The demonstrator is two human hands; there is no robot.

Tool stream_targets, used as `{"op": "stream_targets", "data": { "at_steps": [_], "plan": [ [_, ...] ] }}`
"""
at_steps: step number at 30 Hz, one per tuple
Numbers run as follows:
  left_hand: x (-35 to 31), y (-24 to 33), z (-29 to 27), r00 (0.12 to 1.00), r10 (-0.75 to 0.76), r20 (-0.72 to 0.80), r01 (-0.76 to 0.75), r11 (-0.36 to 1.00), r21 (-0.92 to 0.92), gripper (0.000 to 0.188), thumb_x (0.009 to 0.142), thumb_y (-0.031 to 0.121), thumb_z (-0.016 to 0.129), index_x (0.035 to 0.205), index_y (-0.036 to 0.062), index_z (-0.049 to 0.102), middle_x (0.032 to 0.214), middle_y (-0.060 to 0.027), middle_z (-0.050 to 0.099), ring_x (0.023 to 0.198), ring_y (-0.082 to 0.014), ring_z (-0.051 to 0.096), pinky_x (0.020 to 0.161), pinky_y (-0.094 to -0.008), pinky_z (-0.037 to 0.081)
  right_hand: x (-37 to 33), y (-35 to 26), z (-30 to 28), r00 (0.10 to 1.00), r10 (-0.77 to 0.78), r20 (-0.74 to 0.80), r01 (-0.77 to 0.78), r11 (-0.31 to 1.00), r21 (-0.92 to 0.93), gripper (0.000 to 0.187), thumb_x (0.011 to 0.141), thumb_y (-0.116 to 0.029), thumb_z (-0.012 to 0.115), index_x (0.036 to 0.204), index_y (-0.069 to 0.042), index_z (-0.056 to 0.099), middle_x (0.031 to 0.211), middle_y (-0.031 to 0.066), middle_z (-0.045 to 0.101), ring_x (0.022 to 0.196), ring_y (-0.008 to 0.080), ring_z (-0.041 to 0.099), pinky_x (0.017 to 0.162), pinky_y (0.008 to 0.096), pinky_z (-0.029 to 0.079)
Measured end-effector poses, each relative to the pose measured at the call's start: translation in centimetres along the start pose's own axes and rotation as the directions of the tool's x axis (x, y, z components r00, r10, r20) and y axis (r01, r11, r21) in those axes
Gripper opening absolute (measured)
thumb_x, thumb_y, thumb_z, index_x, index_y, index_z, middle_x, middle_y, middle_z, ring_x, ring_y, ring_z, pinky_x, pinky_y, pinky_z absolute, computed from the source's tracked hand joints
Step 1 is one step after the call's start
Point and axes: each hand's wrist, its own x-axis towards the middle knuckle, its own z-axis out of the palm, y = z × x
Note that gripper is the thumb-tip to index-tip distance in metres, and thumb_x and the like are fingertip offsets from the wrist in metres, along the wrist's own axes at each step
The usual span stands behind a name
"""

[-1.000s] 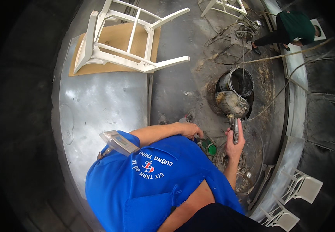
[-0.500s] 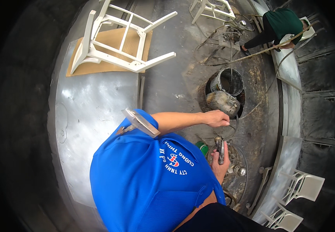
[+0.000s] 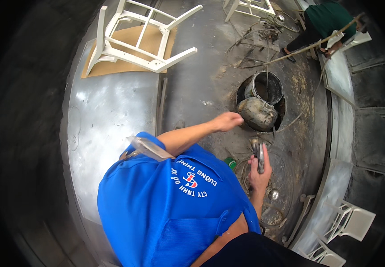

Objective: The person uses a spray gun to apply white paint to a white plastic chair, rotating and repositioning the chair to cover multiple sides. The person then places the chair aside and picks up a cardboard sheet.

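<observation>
My right hand (image 3: 260, 174) is wrapped round a grimy metal spray gun (image 3: 259, 155), its head pointing away from me. My left hand (image 3: 226, 121) reaches forward from the blue sleeve, slightly blurred. Its fingers are curled together, and whether they pinch anything is hidden. Just beyond those fingertips lies a stained, rounded container (image 3: 258, 113), tipped on its side. Against it stands a paint-crusted bucket (image 3: 270, 84) with a hose or rod running into it. Both sit within a dark round tub (image 3: 282, 107). A green lid or can (image 3: 230, 163) shows partly beside my shirt.
A white chair frame (image 3: 157, 64) lies on brown cardboard (image 3: 125, 41) over a metal sheet (image 3: 112, 98). Hoses (image 3: 297, 118) cross the floor. At far right a co-worker in green (image 3: 330, 20) bends over a white piece. White chairs (image 3: 357, 220) stand at the right side.
My left hand has drawn back leftward and a little farther up. The right hand has carried the spray gun forward, away from my body. The co-worker has leaned over more.
</observation>
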Motion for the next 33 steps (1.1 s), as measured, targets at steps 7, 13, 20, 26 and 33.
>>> {"op": "stream_targets", "data": {
  "at_steps": [7,13,20,26,33],
  "plan": [
    [-8.6,-13.8,-13.8,0.75,-0.544,-0.375,0.304,0.788,-0.535,0.036,0.107,0.039,0.057,0.119,0.0072,0.07,0.107,-0.0057,0.073,0.096,-0.0185,0.067,0.086,-0.0356,0.053,18.0,-9.4,10.4,0.843,-0.475,0.253,0.506,0.859,-0.074,0.054,0.094,-0.004,0.07,0.146,-0.004,0.057,0.11,0.0163,0.075,0.094,0.0194,0.072,0.084,0.0324,0.055],
    [-16.5,-25.7,-23.5,0.41,-0.805,-0.429,0.316,0.567,-0.761,0.035,0.106,0.039,0.058,0.118,0.0087,0.068,0.103,-0.0065,0.074,0.087,-0.0178,0.068,0.073,-0.034,0.055,32.4,-16.2,27.9,0.815,-0.5,0.291,0.531,0.847,-0.033,0.052,0.095,-0.014,0.073,0.145,-0.014,0.061,0.124,0.0198,0.073,0.111,0.0292,0.073,0.093,0.0371,0.055],
    [-29.4,-31.5,-29.6,0.089,-0.911,-0.403,0.346,0.407,-0.845,0.037,0.106,0.037,0.058,0.123,0.0047,0.064,0.101,-0.0103,0.073,0.078,-0.0175,0.066,0.061,-0.0308,0.052,45.0,-19.5,42.3,0.894,-0.368,0.255,0.405,0.908,-0.109,0.049,0.095,-0.028,0.071,0.142,-0.016,0.063,0.116,0.0199,0.075,0.108,0.0336,0.074,0.091,0.0402,0.056],
    [-32.4,-31.6,-28.3,-0.017,-0.946,-0.325,0.321,0.303,-0.898,0.034,0.107,0.037,0.056,0.117,0.0055,0.063,0.098,-0.0101,0.072,0.08,-0.0192,0.066,0.063,-0.0334,0.053,46.3,-20.6,46.3,0.838,-0.456,0.3,0.5,0.861,-0.089,0.049,0.097,-0.031,0.072,0.144,-0.021,0.062,0.112,0.0158,0.077,0.1,0.0256,0.074,0.088,0.0367,0.056],
    [-27.2,-31.4,-26.4,0.185,-0.942,-0.281,0.348,0.33,-0.877,0.034,0.105,0.036,0.06,0.116,0.005,0.067,0.096,-0.0086,0.074,0.077,-0.0181,0.067,0.061,-0.0325,0.053,46.3,-22.2,46.3,0.854,-0.459,0.247,0.493,0.864,-0.099,0.048,0.097,-0.026,0.072,0.143,-0.019,0.063,0.115,0.0183,0.076,0.103,0.0293,0.076,0.087,0.0387,0.057]
  ]
}}
